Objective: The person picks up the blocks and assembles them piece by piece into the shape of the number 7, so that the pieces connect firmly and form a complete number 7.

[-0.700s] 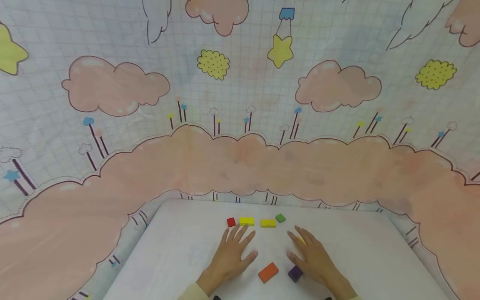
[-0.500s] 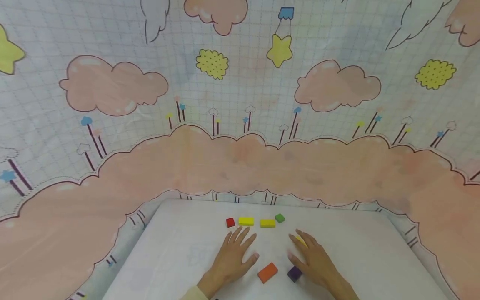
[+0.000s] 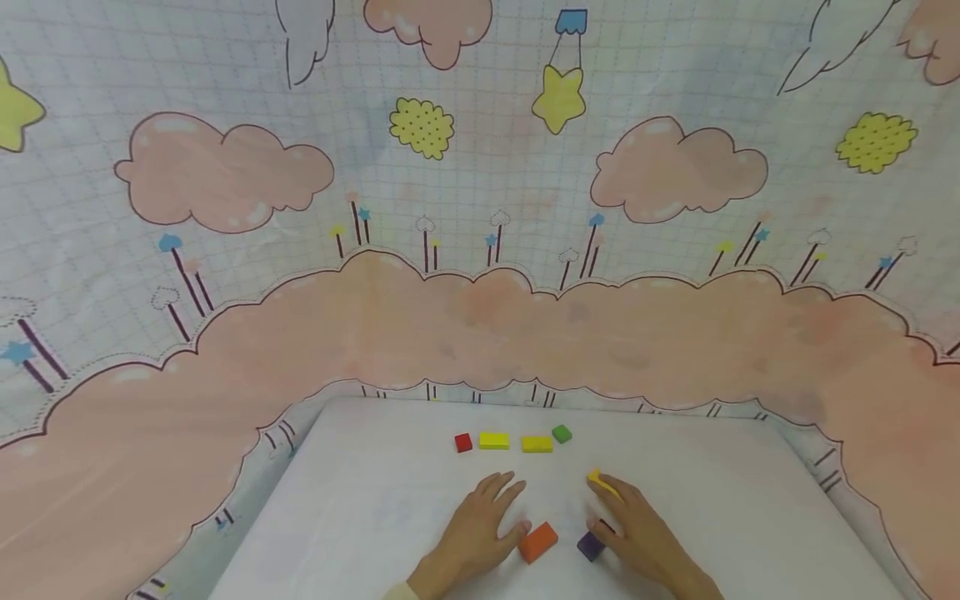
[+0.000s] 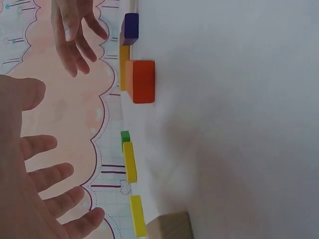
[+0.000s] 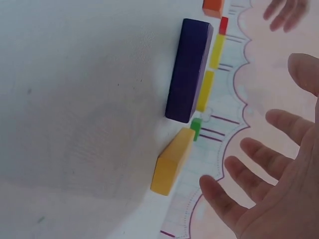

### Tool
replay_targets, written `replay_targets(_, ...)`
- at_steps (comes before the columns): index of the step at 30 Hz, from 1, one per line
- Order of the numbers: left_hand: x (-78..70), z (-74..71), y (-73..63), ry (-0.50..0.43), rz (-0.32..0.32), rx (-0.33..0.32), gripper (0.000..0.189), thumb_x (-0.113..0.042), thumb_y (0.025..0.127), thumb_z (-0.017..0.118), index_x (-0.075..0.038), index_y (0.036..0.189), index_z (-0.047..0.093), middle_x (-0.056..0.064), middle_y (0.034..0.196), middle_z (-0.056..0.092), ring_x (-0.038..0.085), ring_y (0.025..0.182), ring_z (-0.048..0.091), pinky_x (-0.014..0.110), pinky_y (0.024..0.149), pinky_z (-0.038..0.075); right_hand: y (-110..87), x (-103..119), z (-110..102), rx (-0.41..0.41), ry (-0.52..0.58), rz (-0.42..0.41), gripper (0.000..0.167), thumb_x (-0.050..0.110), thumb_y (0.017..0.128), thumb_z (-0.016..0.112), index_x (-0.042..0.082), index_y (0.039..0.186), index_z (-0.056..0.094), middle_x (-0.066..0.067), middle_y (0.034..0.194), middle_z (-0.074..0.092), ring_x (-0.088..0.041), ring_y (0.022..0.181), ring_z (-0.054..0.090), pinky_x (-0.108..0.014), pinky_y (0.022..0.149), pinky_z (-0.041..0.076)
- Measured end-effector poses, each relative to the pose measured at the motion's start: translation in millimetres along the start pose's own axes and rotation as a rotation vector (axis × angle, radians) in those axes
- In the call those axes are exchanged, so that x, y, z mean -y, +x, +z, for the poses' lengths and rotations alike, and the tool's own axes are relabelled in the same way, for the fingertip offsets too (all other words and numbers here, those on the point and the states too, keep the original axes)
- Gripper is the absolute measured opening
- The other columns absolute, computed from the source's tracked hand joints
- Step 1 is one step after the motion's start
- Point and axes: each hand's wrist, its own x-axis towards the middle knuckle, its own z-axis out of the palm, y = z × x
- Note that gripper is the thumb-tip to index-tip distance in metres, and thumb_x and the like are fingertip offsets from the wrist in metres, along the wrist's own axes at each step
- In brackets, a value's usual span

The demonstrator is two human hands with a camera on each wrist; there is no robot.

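Note:
My left hand [image 3: 480, 523] hovers with spread, relaxed fingers just left of an orange block [image 3: 540, 542]. In the head view its thumb tip overlaps that block's edge; the left wrist view shows the hand apart from it. A plain wooden block [image 4: 172, 227] on the table shows in the left wrist view; the head view does not show it. My right hand [image 3: 637, 531], fingers loosely bent, is above a dark purple block [image 3: 590, 547] and an amber-yellow block [image 3: 596, 477], partly covering both. The right wrist view shows nothing in its grasp.
Farther back on the white table [image 3: 360, 492] lie a red block [image 3: 463, 443], a yellow block [image 3: 494, 441], a second yellow block [image 3: 537, 444] and a green block [image 3: 562, 433], roughly in a row. A cloud-patterned cloth [image 3: 480, 325] hangs behind the table.
My left hand has drawn back from the far row and shifted right, towards the orange block. My right hand has come slightly nearer to me, its fingers more bent. The blocks look unmoved.

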Motion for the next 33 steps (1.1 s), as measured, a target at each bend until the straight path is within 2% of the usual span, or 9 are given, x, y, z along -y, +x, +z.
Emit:
replay_targets(3, -3.2, 4.7, -0.7, -0.033, -0.009, -0.007, 0.058, -0.052, 0.098, 0.049, -0.025, 0.148, 0.044, 0.000, 0.152, 0.044, 0.024, 0.139, 0.042, 0.052, 0.106, 0.044, 0.0, -2, 0, 0.026, 0.038, 0.015, 0.057, 0.044, 0.092, 0.064, 0.021, 0.143, 0.050, -0.006, 0.149, 0.047, -0.034, 0.140, 0.040, -0.057, 0.111, 0.037)
replay_targets(9, -9.7, 8.6, -3.3, -0.103, -0.076, 0.038, 0.057, -0.049, 0.095, 0.056, -0.028, 0.147, 0.044, -0.002, 0.150, 0.046, 0.020, 0.136, 0.045, 0.050, 0.105, 0.046, -1.6, -4, 1, 0.105, 0.080, 0.057, 0.060, 0.043, 0.086, 0.071, 0.022, 0.140, 0.053, -0.006, 0.145, 0.051, -0.035, 0.137, 0.045, -0.058, 0.108, 0.039)
replay_targets(18, -11.6, 12.3, -7.4, -0.216, -0.115, 0.051, 0.054, -0.044, 0.093, 0.062, -0.026, 0.142, 0.049, -0.002, 0.145, 0.049, 0.019, 0.132, 0.049, 0.044, 0.106, 0.046, -7.5, -7, 4, 0.126, 0.121, -0.011, 0.053, 0.044, 0.085, 0.072, 0.020, 0.132, 0.059, -0.007, 0.137, 0.058, -0.037, 0.129, 0.052, -0.059, 0.102, 0.044)
replay_targets(26, -15.1, 21.0, -8.8, -0.329, -0.156, 0.075, 0.053, -0.038, 0.090, 0.068, -0.023, 0.138, 0.052, -0.001, 0.141, 0.053, 0.023, 0.129, 0.051, 0.049, 0.104, 0.047, -6.8, -7, 8, 0.187, 0.130, 0.105, 0.047, 0.037, 0.081, 0.077, 0.023, 0.123, 0.063, -0.001, 0.128, 0.063, -0.032, 0.124, 0.056, -0.058, 0.100, 0.045)
replay_targets(29, -16.5, 23.3, -9.3, -0.348, -0.185, 0.094, 0.054, -0.038, 0.088, 0.070, -0.023, 0.137, 0.053, -0.001, 0.139, 0.054, 0.023, 0.126, 0.052, 0.049, 0.104, 0.047, -7.8, -8, 10, 0.200, 0.139, 0.115, 0.046, 0.036, 0.081, 0.077, 0.023, 0.123, 0.064, -0.001, 0.127, 0.064, -0.033, 0.124, 0.056, -0.059, 0.100, 0.046)
replay_targets(33, -18.0, 26.7, -10.2, -0.338, -0.189, 0.113, 0.053, -0.038, 0.087, 0.071, -0.024, 0.135, 0.054, -0.002, 0.136, 0.056, 0.020, 0.122, 0.054, 0.048, 0.103, 0.048, -10.0, -8, 13, 0.212, 0.149, 0.138, 0.045, 0.035, 0.080, 0.078, 0.024, 0.121, 0.064, -0.002, 0.128, 0.064, -0.034, 0.124, 0.056, -0.059, 0.099, 0.046)
